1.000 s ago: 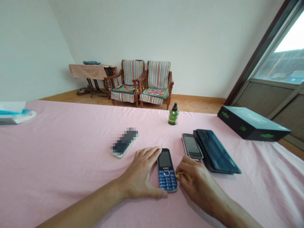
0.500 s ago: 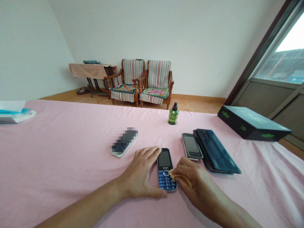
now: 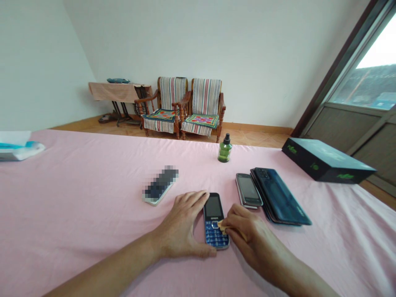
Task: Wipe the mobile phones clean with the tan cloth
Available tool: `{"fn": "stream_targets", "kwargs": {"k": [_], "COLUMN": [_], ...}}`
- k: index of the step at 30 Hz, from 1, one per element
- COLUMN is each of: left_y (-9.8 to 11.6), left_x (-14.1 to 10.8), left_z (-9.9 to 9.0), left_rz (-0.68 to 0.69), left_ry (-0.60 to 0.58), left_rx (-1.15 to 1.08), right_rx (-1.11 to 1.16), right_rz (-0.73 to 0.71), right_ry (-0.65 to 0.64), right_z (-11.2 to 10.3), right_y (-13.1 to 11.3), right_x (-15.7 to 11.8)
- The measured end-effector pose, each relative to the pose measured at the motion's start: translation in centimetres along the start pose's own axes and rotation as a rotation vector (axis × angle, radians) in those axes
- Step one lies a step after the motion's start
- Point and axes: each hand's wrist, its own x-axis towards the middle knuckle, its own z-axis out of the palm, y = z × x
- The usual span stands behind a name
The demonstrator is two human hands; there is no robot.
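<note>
A blue keypad phone [image 3: 214, 208] lies face up on the pink cloth [image 3: 93, 185]. My left hand [image 3: 182, 227] steadies it from the left, fingertips at its top left corner and thumb by its bottom edge. Pinched in my right hand [image 3: 247, 229] is a small yellowish cloth [image 3: 222, 227], which touches the keypad just below the screen. Left of the hands rests a phone with a blurred screen [image 3: 161, 185]. To the right, a grey phone [image 3: 248, 189] lies beside stacked large dark blue phones [image 3: 280, 196].
A green spray bottle [image 3: 225, 148] stands toward the far edge. At the right is a black box [image 3: 328, 161]; a white and blue packet [image 3: 21, 150] lies far left. Two wooden chairs [image 3: 202, 107] and a cloth-covered sewing table [image 3: 114, 91] stand beyond.
The view has shifted very slightly, moving everything a little left in the picture. Both hands keep nearly the same places on the phone.
</note>
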Motion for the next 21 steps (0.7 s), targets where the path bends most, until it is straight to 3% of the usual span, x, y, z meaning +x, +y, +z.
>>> {"fn": "stream_targets", "kwargs": {"k": [21], "left_y": [-0.13], "left_x": [-0.02], "left_z": [0.18], "left_rz": [0.020], "left_ry": [0.017], "left_rx": [-0.006], "right_rx": [-0.088], "right_rz": [-0.036], "right_ry": [-0.022], "right_z": [0.00], "right_y": [-0.59], "right_x": [0.10]}}
